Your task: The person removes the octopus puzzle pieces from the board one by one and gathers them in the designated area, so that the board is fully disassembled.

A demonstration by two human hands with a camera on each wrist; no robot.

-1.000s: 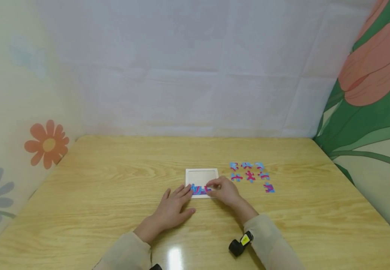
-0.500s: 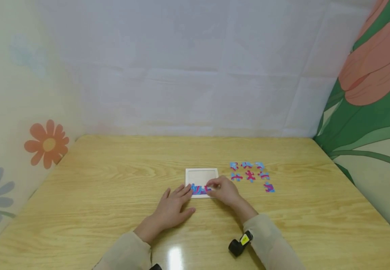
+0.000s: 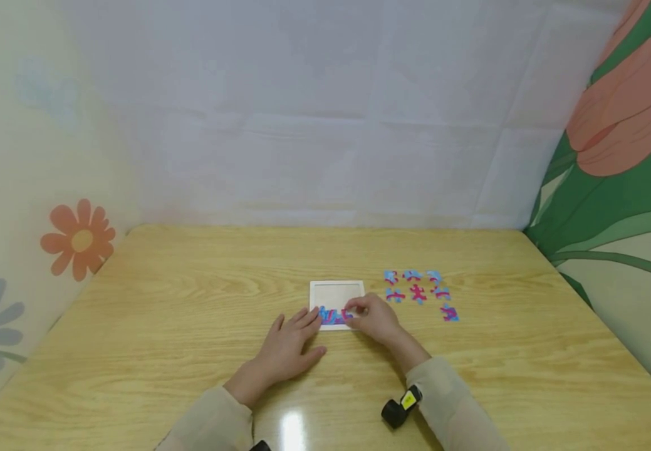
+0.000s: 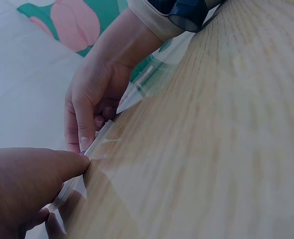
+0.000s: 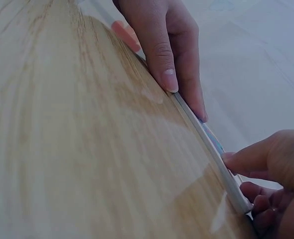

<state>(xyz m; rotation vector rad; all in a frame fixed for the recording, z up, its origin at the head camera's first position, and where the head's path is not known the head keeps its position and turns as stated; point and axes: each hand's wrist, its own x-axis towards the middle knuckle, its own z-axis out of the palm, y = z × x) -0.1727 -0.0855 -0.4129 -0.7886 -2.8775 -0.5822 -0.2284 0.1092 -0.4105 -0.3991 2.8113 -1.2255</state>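
Note:
A small white puzzle frame [image 3: 336, 282] lies flat on the table, with blue, pink and purple jigsaw pieces [image 3: 331, 316] in a row along its near side. My left hand [image 3: 287, 351] rests with its straight fingers on the frame's left edge. Over the frame's near right corner, my right hand [image 3: 378, 319] pinches a puzzle piece [image 3: 347, 314] between thumb and forefinger, beside that row. The right wrist view shows the frame edge-on [image 5: 214, 154], and its pieces are mostly hidden there. Whether the pinched piece sits fully down cannot be told.
Several loose jigsaw pieces [image 3: 418, 293] lie in rough rows on the wooden table [image 3: 190, 282], right of the frame. A white cloth [image 3: 325, 125] hangs behind the table. A black wrist camera [image 3: 397, 412] sticks out from the right sleeve.

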